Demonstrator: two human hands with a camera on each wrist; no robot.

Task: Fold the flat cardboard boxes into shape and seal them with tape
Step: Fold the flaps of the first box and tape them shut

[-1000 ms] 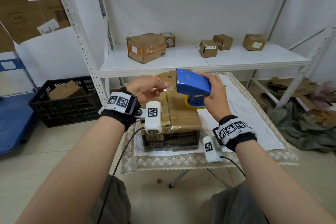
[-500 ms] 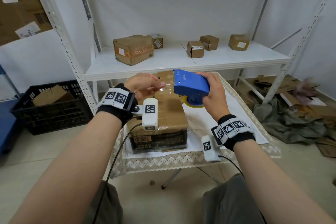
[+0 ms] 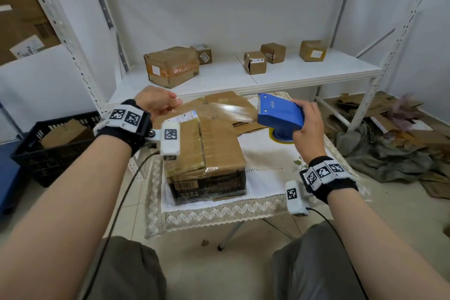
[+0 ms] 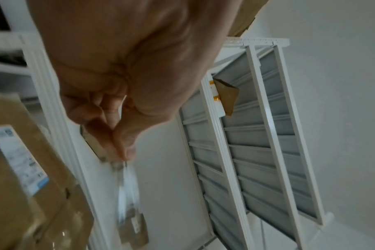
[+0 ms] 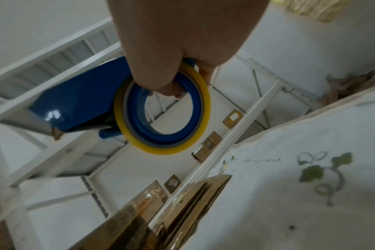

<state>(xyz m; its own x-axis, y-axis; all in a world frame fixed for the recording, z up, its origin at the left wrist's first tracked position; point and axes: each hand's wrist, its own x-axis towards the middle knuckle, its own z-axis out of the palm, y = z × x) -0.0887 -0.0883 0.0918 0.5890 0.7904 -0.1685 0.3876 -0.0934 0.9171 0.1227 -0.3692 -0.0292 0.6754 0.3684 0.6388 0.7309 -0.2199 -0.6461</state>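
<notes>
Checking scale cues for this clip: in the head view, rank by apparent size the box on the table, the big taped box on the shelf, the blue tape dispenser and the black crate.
1. Box on the table
2. Black crate, partly hidden by the arm
3. Big taped box on the shelf and blue tape dispenser: alike; the dispenser is nearer, so unranked.

A strip of clear tape [image 3: 216,108] is stretching between the left hand's fingers [image 3: 170,102] and the blue tape dispenser [image 3: 280,114], barring passage between them. Below the fingers, the stacked cardboard boxes [image 3: 209,153] are filling the space. Beyond the fingertips the shelf edge [image 3: 243,85] is blocking forward reach. Bare tablecloth [image 3: 267,168] is lying open beneath the right hand [image 3: 308,126].
</notes>
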